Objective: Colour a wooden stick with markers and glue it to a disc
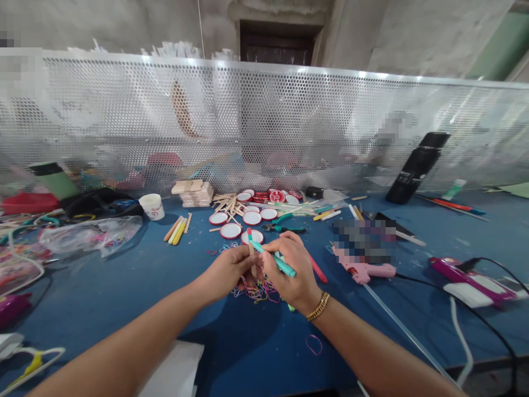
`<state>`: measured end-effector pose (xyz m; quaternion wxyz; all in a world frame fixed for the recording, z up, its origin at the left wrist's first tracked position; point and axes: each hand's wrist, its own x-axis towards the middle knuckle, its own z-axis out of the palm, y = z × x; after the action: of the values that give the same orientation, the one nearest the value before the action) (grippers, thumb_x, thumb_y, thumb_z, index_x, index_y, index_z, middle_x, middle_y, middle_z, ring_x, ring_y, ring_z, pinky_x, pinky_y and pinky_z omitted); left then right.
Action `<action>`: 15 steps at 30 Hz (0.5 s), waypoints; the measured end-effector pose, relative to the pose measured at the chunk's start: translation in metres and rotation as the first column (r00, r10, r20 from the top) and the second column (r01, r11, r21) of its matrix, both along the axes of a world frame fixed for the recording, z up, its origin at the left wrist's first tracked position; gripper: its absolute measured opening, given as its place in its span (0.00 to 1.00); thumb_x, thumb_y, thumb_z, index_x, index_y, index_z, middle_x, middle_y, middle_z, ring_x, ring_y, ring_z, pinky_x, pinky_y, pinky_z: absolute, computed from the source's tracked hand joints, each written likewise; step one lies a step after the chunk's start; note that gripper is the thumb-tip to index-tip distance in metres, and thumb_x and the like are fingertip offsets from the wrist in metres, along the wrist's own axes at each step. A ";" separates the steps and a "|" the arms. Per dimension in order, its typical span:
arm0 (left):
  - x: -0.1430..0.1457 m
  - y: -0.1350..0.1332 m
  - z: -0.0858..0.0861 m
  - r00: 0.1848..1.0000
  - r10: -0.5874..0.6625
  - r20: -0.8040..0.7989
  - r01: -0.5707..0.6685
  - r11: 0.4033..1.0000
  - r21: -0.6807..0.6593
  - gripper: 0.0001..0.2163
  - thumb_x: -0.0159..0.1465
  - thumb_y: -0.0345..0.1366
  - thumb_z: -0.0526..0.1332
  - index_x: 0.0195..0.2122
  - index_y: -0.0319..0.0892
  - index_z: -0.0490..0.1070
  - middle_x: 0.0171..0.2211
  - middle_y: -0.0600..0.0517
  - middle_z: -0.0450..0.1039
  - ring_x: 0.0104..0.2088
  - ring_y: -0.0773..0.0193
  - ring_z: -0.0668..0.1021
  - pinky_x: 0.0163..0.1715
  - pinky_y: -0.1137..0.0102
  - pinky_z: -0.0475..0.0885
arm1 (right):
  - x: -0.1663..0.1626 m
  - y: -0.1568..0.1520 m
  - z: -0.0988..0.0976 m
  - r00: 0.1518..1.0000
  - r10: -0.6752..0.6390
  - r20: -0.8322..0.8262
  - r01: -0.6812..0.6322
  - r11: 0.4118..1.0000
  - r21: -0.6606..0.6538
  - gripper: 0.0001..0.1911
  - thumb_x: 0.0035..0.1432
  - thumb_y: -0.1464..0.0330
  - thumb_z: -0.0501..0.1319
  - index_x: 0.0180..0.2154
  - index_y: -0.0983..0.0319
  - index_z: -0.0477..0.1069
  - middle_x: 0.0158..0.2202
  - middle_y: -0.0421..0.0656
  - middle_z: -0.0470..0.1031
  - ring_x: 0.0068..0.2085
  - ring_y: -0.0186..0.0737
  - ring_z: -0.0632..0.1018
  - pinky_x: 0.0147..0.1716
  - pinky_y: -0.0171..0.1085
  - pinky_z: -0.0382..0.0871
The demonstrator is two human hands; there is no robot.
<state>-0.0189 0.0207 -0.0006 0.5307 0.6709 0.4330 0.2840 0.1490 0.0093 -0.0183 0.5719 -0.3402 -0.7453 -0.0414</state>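
Observation:
Over the blue table (173, 275), my left hand (231, 271) and my right hand (291, 270) meet at the middle. My left hand pinches a small bundle of craft sticks (250, 246) that stands upright between its fingers. My right hand is closed round a teal craft stick (273, 259), which slants up-left against the bundle. A gold bracelet (318, 306) sits on my right wrist. Under the hands lies a heap of coloured rubber bands (258, 291).
Round white discs with red rims (252, 218) and loose wooden sticks (225, 204) lie beyond the hands. Pliers (285, 225), a pink glue gun (361, 270), a white cup (152, 206), a plastic bag (88, 234) and a black bottle (415, 167) surround them. A perforated metal screen (264, 121) closes the back.

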 end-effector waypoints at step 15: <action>0.002 -0.001 0.003 0.999 -0.039 -0.029 0.039 0.999 0.000 0.14 0.66 0.47 0.55 0.32 0.41 0.66 0.28 0.52 0.73 0.22 0.70 0.73 0.17 0.76 0.63 | 0.001 0.000 0.002 1.000 0.004 -0.014 -0.004 1.000 -0.003 0.03 0.61 0.72 0.59 0.35 0.59 0.70 0.30 0.41 0.78 0.33 0.38 0.78 0.47 0.45 0.66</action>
<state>-0.0170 0.0192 0.0019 0.5299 0.6834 0.4272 0.2640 0.1498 0.0098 -0.0167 0.5766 -0.3398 -0.7421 -0.0369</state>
